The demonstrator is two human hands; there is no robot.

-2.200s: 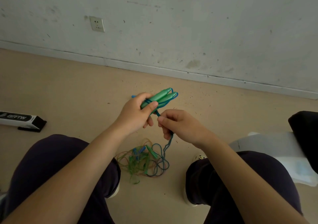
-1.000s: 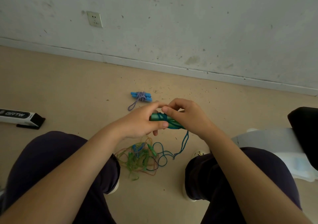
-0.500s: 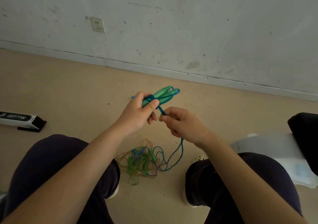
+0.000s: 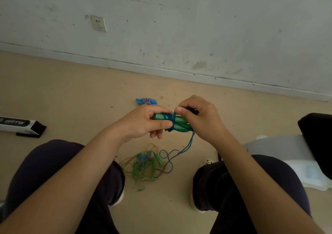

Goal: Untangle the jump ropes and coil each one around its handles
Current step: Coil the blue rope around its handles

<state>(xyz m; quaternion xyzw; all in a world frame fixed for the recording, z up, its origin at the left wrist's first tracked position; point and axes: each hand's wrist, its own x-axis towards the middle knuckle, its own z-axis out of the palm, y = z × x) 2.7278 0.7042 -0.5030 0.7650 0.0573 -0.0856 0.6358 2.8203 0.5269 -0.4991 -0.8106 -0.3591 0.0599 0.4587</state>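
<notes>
Since the earlier frames, the green handles have swung from pointing up toward the wall to lying level, and the right hand has risen from below to close over their right end.

Head view: the left hand grips the handles' left end, thumb pressing the wraps. The right hand pinches the blue cord at the handles. The cord is light and limp (it sags freely), so hold it taut close to the handles; these are stiff and smooth, and wraps may slip. Below the handles lies the tangled pile on the floor, between the knees. Beyond the handles, a coiled blue rope rests. Open floor lies to the handles' left.
</notes>
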